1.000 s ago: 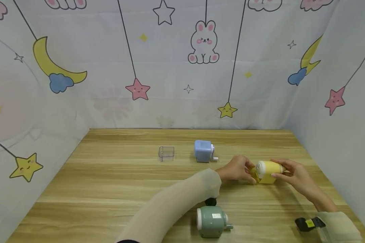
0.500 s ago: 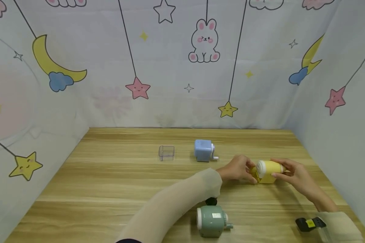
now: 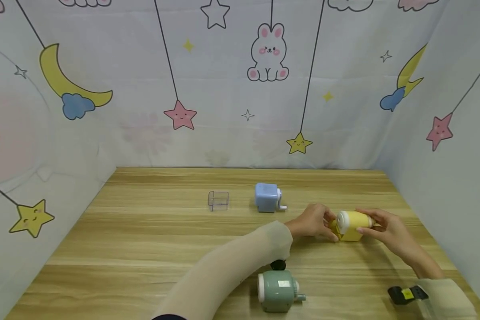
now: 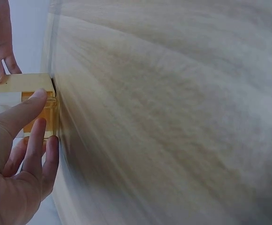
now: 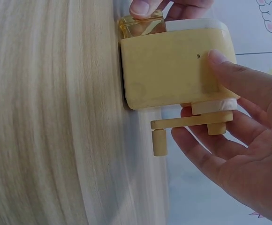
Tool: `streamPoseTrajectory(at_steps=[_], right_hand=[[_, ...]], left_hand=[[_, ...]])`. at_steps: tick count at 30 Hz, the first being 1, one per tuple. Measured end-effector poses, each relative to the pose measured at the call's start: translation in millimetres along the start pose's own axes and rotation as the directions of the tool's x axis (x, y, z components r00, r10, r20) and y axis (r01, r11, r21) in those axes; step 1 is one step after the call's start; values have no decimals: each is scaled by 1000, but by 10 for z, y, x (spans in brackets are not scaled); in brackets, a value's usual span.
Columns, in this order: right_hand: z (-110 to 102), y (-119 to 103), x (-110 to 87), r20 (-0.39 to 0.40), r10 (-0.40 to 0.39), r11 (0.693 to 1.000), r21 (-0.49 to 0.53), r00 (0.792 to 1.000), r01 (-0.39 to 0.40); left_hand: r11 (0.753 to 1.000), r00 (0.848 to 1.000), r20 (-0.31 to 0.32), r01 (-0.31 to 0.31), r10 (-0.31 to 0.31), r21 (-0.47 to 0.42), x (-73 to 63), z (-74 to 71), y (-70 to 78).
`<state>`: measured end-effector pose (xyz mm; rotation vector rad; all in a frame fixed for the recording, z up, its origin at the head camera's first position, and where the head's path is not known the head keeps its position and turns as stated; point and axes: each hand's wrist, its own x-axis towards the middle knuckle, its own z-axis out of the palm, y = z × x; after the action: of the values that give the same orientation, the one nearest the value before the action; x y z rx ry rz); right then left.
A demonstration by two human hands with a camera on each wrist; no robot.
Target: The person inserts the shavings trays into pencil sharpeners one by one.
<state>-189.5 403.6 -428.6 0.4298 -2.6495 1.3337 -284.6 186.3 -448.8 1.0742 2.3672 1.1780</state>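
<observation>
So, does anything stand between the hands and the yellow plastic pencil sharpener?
Nothing visible does: the right hand directly holds the yellow plastic pencil sharpener, and the left hand pinches its transparent amber drawer.

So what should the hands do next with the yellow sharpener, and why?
I'd guess the left hand should gently slide the amber drawer further out. It pinches that drawer, which sticks partly out of the yellow sharpener, while the right hand holds the sharpener. A clear tray lies apart from the blue sharpener, so this one may come out too.

Held sharpener (image 3: 353,226) right of rear sharpener (image 3: 266,198) (both behind front sharpener (image 3: 278,292)).
</observation>
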Motion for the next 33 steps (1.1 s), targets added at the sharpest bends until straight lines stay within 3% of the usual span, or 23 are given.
streamPoseTrajectory(at_steps=[10,33], right_hand=[[-5,-23,2,-2,-2,1000,-1,1000,2],[-6,-35,-13,-2,6,1000,16,1000,-6]], left_hand=[[998,1000,-9,-19,19,58,27,23,-6],[998,999,-20,-32,33,52,56,84,-14]])
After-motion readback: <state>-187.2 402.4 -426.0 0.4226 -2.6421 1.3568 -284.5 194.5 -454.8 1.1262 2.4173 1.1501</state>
